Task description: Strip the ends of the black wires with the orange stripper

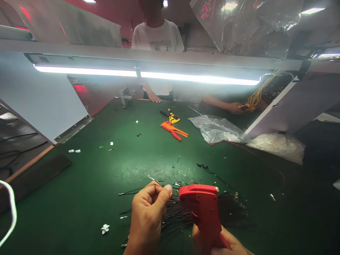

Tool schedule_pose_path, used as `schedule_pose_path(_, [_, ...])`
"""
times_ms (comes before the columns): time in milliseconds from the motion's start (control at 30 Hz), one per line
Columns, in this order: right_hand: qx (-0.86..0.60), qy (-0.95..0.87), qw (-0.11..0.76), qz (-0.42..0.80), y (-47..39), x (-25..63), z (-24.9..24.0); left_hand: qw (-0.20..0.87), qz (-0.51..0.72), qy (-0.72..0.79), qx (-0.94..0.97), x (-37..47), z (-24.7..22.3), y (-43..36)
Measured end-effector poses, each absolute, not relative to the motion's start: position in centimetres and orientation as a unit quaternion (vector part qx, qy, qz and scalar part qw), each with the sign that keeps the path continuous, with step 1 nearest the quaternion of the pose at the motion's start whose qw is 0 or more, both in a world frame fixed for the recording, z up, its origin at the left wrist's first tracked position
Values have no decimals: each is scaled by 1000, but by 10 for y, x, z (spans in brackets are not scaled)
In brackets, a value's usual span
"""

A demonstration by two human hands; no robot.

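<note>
My left hand point(150, 209) pinches a thin black wire point(158, 182) between thumb and forefinger. One bare or metal-tipped end of it sticks up to the left of the fingers. My right hand point(228, 241) is wrapped around the handle of a red pistol-shaped wire stripper point(200, 205). The stripper's nose sits just right of my left thumb; whether wire lies in its jaws cannot be made out. Beneath both hands spreads a loose bundle of black wires point(176, 214) on the green mat point(90, 187).
Farther off lie orange-red pliers point(171, 129), a yellow-black tool point(171, 116) and a clear plastic bag point(216, 128). White connectors point(105, 228) and scraps dot the mat. A lamp bar point(186, 77) spans above. Across the table, a person point(158, 39) stands; another person's hand point(235, 107) holds yellow wires.
</note>
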State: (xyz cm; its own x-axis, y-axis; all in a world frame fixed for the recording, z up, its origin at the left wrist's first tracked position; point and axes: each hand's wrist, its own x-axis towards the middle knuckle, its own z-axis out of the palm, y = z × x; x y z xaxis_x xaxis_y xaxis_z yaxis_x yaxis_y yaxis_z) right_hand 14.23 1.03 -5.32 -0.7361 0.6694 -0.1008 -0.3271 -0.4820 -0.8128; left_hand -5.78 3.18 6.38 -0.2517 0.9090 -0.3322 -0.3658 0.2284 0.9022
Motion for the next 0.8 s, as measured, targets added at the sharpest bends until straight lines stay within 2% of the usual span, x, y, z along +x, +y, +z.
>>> schedule_pose_path(500, [-223, -402, 325, 826, 9, 144, -62, 712, 505, 451, 187, -58, 68, 35])
schedule_pose_path(800, [-110, -349, 346, 864, 9, 140, -51, 710, 518, 444, 172, -62, 62, 35])
